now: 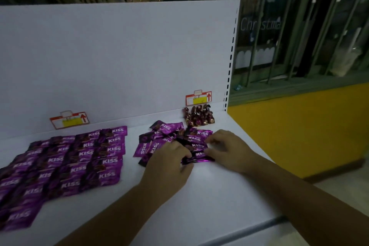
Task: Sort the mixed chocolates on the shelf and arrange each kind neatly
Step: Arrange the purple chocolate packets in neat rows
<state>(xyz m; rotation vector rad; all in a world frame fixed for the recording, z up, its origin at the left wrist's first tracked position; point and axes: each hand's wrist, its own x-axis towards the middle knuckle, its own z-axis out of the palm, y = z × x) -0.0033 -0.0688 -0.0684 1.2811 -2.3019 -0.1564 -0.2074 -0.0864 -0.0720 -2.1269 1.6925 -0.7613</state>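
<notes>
The loose heap of glossy purple foil "KISS" sachets (169, 138) lay right of centre on the flat white metal shelf (209, 195), with both hands on its near side. My right hand (227, 148) pinched the end of the nearest sachet (198, 160) between thumb and fingertips. My left hand (169, 168) had its fingers curled down onto the heap, and I could not tell whether it gripped anything. I judged the foil slippery: a hasty pull could drag neighbouring sachets along, or nudge the cluster of small brown-and-gold twist-wrapped chocolates (199, 117) standing just behind the heap and mix the kinds again. To the left, apart from the heap, the overlapping rows of sorted purple sachets (69, 164) could be ruffled by a sweeping forearm. The shelf's right edge ran near my right wrist, so anything pushed that way might drop. Bare shelf lay in front, towards the raised front lip (239, 229).
</notes>
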